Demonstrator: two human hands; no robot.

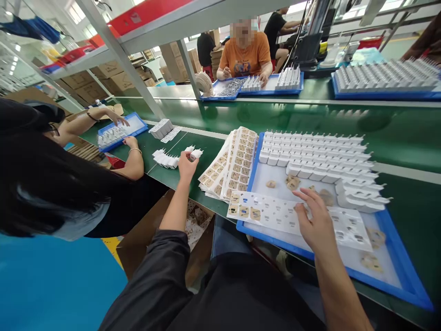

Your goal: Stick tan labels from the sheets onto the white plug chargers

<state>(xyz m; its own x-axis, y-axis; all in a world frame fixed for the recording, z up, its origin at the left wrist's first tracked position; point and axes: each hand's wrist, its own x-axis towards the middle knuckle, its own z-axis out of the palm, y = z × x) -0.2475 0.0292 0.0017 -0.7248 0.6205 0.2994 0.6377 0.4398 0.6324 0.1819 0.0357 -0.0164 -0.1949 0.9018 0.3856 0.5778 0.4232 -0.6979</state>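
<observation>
My left hand (187, 169) is closed on a white plug adapter (196, 154) with metal pins, beside a row of similar white adapters (165, 159) on the green bench. My right hand (316, 221) hovers over a partly used sticker sheet (279, 215), thumb and fingers apart, with nothing visible between them. A few tan stickers are left at the sheet's left end. Beneath it lies a blue-rimmed tray (404, 257) holding rows of white adapters (310, 154) and loose tan pieces (292, 182).
Stacked sticker sheets (241, 161) lie left of the tray. At the left, a co-worker's hands (131, 142) are at another blue tray (141, 125). Across the bench sits a person in an orange shirt (246, 57). A metal post (120, 59) rises ahead; an open carton (138, 257) stands below.
</observation>
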